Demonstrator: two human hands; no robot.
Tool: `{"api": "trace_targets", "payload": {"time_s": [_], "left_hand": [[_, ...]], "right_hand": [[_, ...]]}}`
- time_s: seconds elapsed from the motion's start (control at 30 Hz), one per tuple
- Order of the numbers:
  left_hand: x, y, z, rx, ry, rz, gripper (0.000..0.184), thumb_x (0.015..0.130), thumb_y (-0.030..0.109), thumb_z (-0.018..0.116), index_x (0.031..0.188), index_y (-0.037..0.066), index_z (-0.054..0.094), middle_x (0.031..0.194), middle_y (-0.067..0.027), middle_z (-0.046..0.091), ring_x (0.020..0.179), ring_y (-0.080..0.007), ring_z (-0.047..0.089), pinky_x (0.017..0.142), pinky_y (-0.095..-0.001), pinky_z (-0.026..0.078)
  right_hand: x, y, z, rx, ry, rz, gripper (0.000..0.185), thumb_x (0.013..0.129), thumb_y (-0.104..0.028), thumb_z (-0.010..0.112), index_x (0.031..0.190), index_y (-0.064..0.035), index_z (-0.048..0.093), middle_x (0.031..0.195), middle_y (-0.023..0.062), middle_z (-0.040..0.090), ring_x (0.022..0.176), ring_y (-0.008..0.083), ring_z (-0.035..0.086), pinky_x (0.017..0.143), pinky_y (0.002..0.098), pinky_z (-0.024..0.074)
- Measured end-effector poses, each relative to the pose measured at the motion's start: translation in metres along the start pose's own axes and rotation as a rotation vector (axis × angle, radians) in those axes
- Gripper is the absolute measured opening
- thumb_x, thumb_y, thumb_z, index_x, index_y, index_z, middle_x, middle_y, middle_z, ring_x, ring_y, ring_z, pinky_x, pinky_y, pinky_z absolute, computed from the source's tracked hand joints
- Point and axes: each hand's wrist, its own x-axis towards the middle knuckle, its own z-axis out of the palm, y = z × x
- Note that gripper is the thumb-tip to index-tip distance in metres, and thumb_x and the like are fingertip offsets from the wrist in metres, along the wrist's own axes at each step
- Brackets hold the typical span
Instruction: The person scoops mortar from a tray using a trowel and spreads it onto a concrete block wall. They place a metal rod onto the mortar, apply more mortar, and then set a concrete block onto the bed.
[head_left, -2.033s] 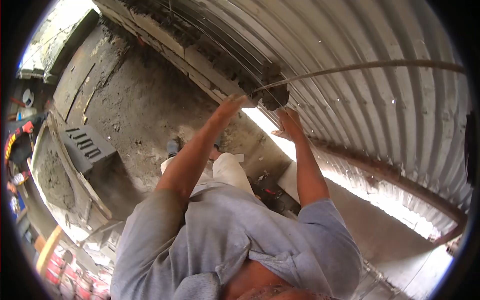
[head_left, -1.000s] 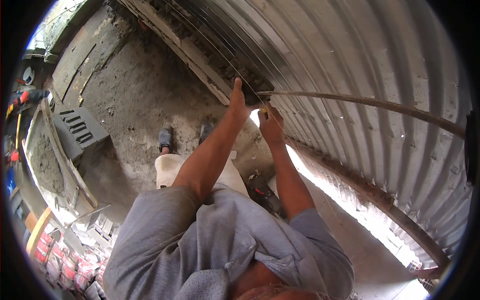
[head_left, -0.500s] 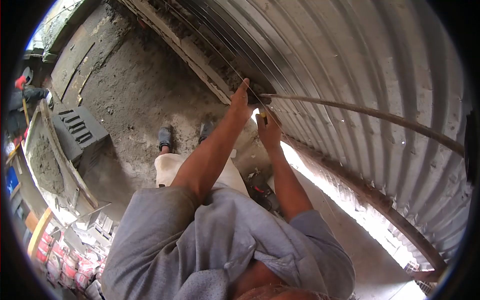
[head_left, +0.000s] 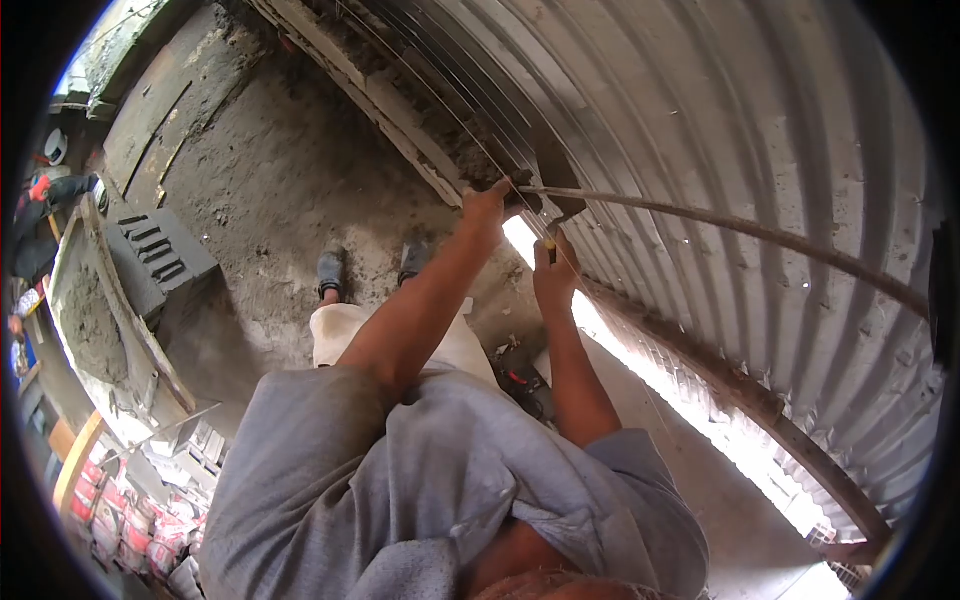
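My left hand (head_left: 484, 205) reaches to the near end of the block wall (head_left: 425, 150), its thumb and a finger apart. A thin taut string (head_left: 455, 118) runs close by its fingertips; whether they touch it I cannot tell. My right hand (head_left: 556, 275) is closed around the yellow-and-black handle of a trowel (head_left: 552, 165). The trowel's dark, pointed blade is turned up beside the corrugated metal sheet (head_left: 720, 130), just right of my left hand. Near the blade is the end of a long thin rod (head_left: 720, 215). What lies under my left fingers is hidden.
A wooden beam (head_left: 690, 350) runs along the sheet's lower edge, with a bright gap beside it. A hollow concrete block (head_left: 160, 255) stands at left by a mortar board (head_left: 90, 310). Red-and-white bags (head_left: 125, 530) lie lower left. Part of another person (head_left: 70, 190) shows far left.
My right hand has moved a little right and down, and the trowel's blade has come into view. My left hand has lowered its raised finger. The person at far left has shifted.
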Motion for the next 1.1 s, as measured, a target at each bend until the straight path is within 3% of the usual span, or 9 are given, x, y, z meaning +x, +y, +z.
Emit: {"api": "trace_targets", "payload": {"time_s": [0.2, 0.23, 0.3, 0.47, 0.63, 0.7, 0.9, 0.97, 1.1], "left_hand": [[0.034, -0.020, -0.023, -0.028, -0.105, -0.044, 0.089, 0.091, 0.019, 0.064, 0.148, -0.002, -0.001, 0.131, -0.0275, 0.048, 0.109, -0.0357, 0.060, 0.076, -0.0435, 0.060], [0.031, -0.017, -0.020, -0.028, -0.105, -0.044, 0.089, 0.091, 0.019, 0.064, 0.148, -0.002, -0.001, 0.131, -0.0275, 0.048, 0.109, -0.0357, 0.060, 0.076, -0.0435, 0.060], [0.018, -0.001, -0.014, 0.069, 0.018, -0.023, 0.035, 0.096, 0.021, 0.057, 0.121, 0.000, 0.046, 0.097, -0.0135, 0.062, 0.081, -0.0274, 0.065, 0.069, -0.0433, 0.056], [-0.001, 0.008, -0.013, 0.231, -0.049, -0.001, 0.053, 0.096, 0.018, 0.056, 0.138, 0.001, 0.028, 0.108, -0.0160, 0.057, 0.086, -0.0262, 0.062, 0.072, -0.0399, 0.055], [-0.013, 0.027, -0.033, 0.341, -0.158, -0.046, 0.060, 0.094, 0.013, 0.057, 0.144, 0.005, 0.023, 0.115, -0.0160, 0.054, 0.093, -0.0273, 0.062, 0.077, -0.0416, 0.054], [0.010, 0.006, -0.074, 0.385, -0.257, 0.070, 0.074, 0.091, 0.009, 0.057, 0.150, 0.007, 0.012, 0.088, -0.0097, 0.056, 0.081, -0.0202, 0.059, 0.069, -0.0352, 0.054], [0.084, -0.041, -0.261, 0.946, -0.514, 0.660, 0.071, 0.089, 0.012, 0.061, 0.148, 0.007, 0.022, 0.115, -0.0151, 0.057, 0.094, -0.0295, 0.062, 0.077, -0.0412, 0.054], [-0.024, 0.034, -0.207, 0.414, 0.084, -0.117, 0.073, 0.089, 0.012, 0.060, 0.149, 0.007, 0.019, 0.120, -0.0156, 0.057, 0.098, -0.0321, 0.062, 0.078, -0.0417, 0.053], [-0.057, 0.052, -0.265, 0.425, 0.259, 0.034, 0.075, 0.089, 0.013, 0.059, 0.151, 0.007, 0.017, 0.113, -0.0138, 0.057, 0.087, -0.0269, 0.061, 0.072, -0.0404, 0.053]], "right_hand": [[-0.025, 0.009, 0.008, -0.173, -0.212, -0.020, 0.042, 0.085, -0.014, 0.065, 0.124, 0.0010, 0.058, 0.095, 0.0216, 0.063, 0.085, 0.0388, 0.062, 0.075, 0.0447, 0.0490], [-0.023, 0.009, 0.009, -0.131, -0.148, -0.059, 0.039, 0.086, -0.016, 0.064, 0.122, 0.0000, 0.058, 0.094, 0.0189, 0.063, 0.084, 0.0360, 0.063, 0.075, 0.0434, 0.0494], [-0.018, -0.001, 0.002, -0.049, -0.114, -0.047, 0.039, 0.087, -0.017, 0.063, 0.122, -0.0004, 0.058, 0.095, 0.0167, 0.063, 0.084, 0.0344, 0.062, 0.075, 0.0429, 0.0495], [-0.014, 0.003, 0.004, -0.078, -0.122, -0.144, 0.036, 0.087, -0.019, 0.064, 0.117, -0.0003, 0.061, 0.090, 0.0182, 0.063, 0.080, 0.0366, 0.062, 0.072, 0.0443, 0.0491], [-0.056, 0.016, -0.021, 0.124, -0.109, 0.195, 0.029, 0.092, -0.026, 0.058, 0.103, 0.0009, 0.061, 0.082, 0.0203, 0.064, 0.076, 0.0393, 0.062, 0.068, 0.0448, 0.0469], [-0.099, 0.051, -0.023, 0.025, -0.077, 0.104, 0.029, 0.093, -0.026, 0.057, 0.100, 0.0020, 0.060, 0.084, 0.0206, 0.065, 0.077, 0.0399, 0.062, 0.068, 0.0446, 0.0478], [-0.130, 0.042, -0.016, -0.077, -0.348, 0.000, 0.032, 0.094, -0.024, 0.053, 0.112, 0.0011, 0.060, 0.101, 0.0246, 0.065, 0.091, 0.0424, 0.063, 0.080, 0.0475, 0.0508], [-0.083, 0.017, 0.018, -0.085, -0.324, -0.030, 0.032, 0.094, -0.030, 0.055, 0.106, -0.0001, 0.060, 0.095, 0.0254, 0.064, 0.087, 0.0433, 0.062, 0.077, 0.0486, 0.0499], [-0.040, 0.027, 0.029, -0.182, -0.270, -0.160, 0.028, 0.092, -0.030, 0.057, 0.096, -0.0018, 0.060, 0.086, 0.0238, 0.065, 0.079, 0.0446, 0.062, 0.068, 0.0503, 0.0487]]}}
